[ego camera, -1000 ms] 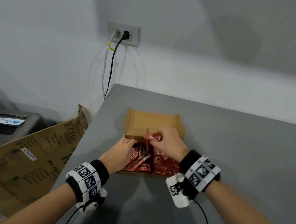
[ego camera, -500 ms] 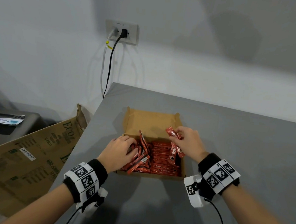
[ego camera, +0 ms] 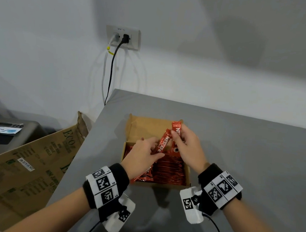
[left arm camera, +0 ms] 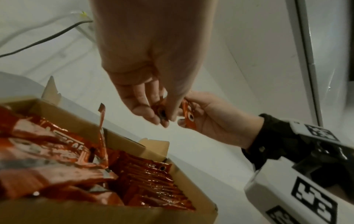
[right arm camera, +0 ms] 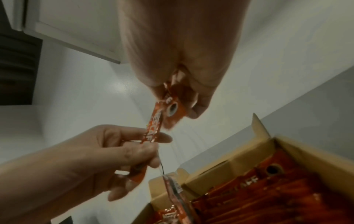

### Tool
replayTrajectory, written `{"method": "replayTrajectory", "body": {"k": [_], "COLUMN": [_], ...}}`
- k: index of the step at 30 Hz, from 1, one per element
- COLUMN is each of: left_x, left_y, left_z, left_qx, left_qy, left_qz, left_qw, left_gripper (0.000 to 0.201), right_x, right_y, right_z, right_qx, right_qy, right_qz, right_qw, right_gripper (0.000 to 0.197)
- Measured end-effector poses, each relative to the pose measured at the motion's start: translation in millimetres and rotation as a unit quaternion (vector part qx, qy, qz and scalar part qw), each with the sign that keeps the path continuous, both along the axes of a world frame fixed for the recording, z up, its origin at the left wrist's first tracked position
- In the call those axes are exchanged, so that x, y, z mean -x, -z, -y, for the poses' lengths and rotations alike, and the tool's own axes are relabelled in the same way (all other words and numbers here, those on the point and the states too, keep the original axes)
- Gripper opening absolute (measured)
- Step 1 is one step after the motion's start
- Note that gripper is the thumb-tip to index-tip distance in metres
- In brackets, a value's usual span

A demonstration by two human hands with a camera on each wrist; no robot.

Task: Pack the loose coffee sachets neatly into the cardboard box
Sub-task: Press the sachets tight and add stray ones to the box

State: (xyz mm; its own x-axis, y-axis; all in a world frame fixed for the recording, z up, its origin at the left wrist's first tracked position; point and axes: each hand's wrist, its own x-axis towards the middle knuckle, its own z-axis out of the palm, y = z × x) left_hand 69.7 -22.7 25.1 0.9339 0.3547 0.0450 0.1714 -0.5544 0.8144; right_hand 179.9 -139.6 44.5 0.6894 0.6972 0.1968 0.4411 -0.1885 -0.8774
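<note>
- Both forearms reach forward over the near edge of the grey table (ego camera: 257, 155), each wrist wrapped in a black band with white coded markers (ego camera: 103, 184); a white camera housing hangs under each wrist.
- Left hand (ego camera: 142, 155): palm turned inward, raised above the near left part of the cardboard box (ego camera: 187, 173). Thumb and fingers are curled and pinch the lower end of a left sachet (ego camera: 162, 143), which stands tilted, top leaning right.
- Right hand (ego camera: 187, 147): raised above the right side of the box, knuckles outward. Its fingers are clamped on a right sachet (ego camera: 176, 131), held nearly upright, with the top end sticking out above the fingers.
- The two held sachets stand just beside each other, upper ends close; whether they touch cannot be told. In the left wrist view both hands meet fingertip to fingertip over the box.
- Packed sachets (ego camera: 169, 171): red sticks lie in a tidy row on the right side of the box; those on the left (left arm camera: 47, 160) lie jumbled, one standing on edge.
- The box's open lid (ego camera: 147, 128) stands up behind the hands.
- Beside the table on the left leans a large printed carton (ego camera: 29, 169).
- On the far wall, a wall socket (ego camera: 123, 37) holds a black and a white plug, cords hanging down.
</note>
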Motion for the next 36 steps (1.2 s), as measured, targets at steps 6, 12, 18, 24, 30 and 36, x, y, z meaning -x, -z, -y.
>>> {"method": "replayTrajectory", "body": {"k": [6, 12, 18, 24, 30, 36], "left_x": [11, 10, 9, 4, -4, -6], "left_y": [-3, 3, 11, 18, 23, 27], "left_z": [-1, 9, -6, -1, 4, 1], "left_qx": [0.164, 0.092, -0.092, -0.232, -0.243, -0.217], "left_qy": [-0.054, -0.008, 0.102, 0.230, 0.226, 0.212], "left_qz": [0.054, 0.036, -0.084, -0.144, -0.148, -0.147], "left_qw": [0.983, 0.995, 0.987, 0.934, 0.932, 0.941], "left_gripper": [0.026, 0.030, 0.058, 0.018, 0.012, 0.015], "right_x": [1, 32, 15, 4, 8, 12], "right_y": [13, 19, 12, 10, 22, 16], "right_z": [21, 18, 29, 57, 66, 47], "right_qx": [0.023, 0.029, 0.080, 0.206, 0.235, 0.344], "right_qy": [0.055, 0.009, 0.028, -0.056, -0.091, -0.193], "right_qz": [-0.023, -0.033, 0.041, 0.054, 0.074, 0.150], "right_qw": [0.998, 0.999, 0.996, 0.975, 0.965, 0.907], "right_gripper": [0.018, 0.007, 0.006, 0.017, 0.011, 0.018]}}
